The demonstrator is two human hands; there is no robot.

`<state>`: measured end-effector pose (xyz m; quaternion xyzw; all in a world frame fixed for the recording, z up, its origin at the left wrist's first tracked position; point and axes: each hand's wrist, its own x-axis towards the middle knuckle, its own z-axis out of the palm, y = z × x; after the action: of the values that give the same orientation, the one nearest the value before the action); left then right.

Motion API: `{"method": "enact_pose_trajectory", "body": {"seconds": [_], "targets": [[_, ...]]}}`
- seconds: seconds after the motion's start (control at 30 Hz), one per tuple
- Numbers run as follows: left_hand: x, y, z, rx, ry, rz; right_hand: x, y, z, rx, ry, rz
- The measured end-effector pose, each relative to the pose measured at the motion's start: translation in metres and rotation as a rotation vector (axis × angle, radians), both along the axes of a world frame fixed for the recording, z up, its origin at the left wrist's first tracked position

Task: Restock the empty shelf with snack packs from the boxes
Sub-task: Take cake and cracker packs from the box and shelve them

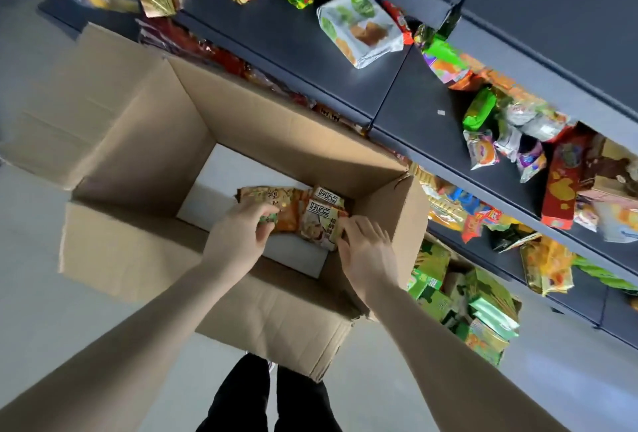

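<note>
2 snack packs (320, 221) in the cardboard box (276, 127) bear bold black Chinese characters on white panels; only 好 reads clearly, the rest blurs.

I've one head view, rolled sideways, looking steeply down, close over the cardboard box (138, 141); shelves (414, 110) far right.

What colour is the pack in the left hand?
The pack is mostly orange, green near the left hand; head view.
</note>
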<state>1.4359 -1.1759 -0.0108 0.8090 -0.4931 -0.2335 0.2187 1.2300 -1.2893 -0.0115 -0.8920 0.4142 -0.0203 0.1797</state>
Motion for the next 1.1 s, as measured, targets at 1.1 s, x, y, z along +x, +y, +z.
{"method": "enact_pose_trajectory", "body": {"seconds": [1.1], "targets": [[0.109,-0.089,-0.504,0.520,-0.038,-0.293,0.058,-0.095,-0.460,0.234,0.536,-0.046]]}}
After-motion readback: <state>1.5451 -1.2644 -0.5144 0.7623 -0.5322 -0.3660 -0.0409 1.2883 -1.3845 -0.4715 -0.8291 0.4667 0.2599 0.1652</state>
